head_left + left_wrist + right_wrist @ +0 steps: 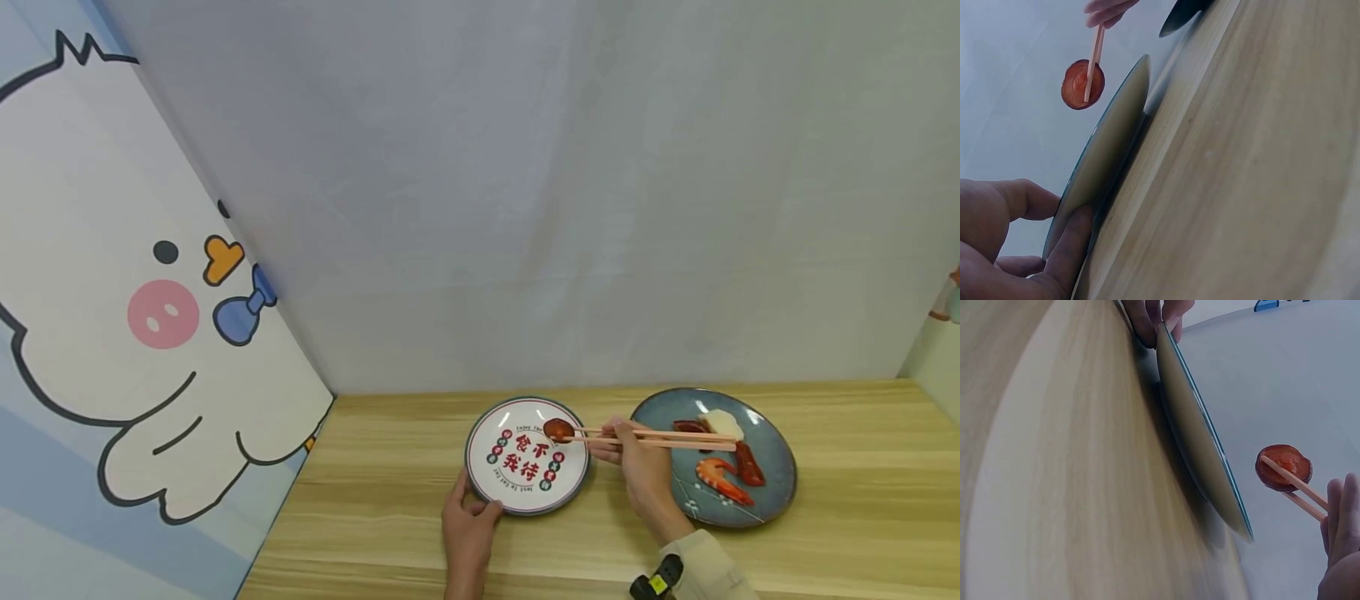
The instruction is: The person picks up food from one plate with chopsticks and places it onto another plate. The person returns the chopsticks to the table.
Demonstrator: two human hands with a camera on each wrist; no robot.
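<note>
My left hand (pixel 468 529) holds the near-left rim of a small white plate (pixel 489 473) with red and green Chinese print. In the left wrist view, its fingers (pixel 1069 250) are at the rim and underside, and that edge is tilted up off the table. With my right hand (pixel 647 475) I grip a pair of pink chopsticks (pixel 693 435). Their tips pinch a round, reddish-brown slice of food (pixel 558 430), held above the white plate's right side. Both wrist views show the slice apart from the plate.
Right of the white plate sits a larger blue-grey plate (pixel 776 479), partly behind my right hand. On it lie a shrimp (pixel 722 482), a pale piece (pixel 723 422) and dark red pieces (pixel 750 467). A grey backdrop (pixel 525 208) rises behind the wooden table (pixel 360 500).
</note>
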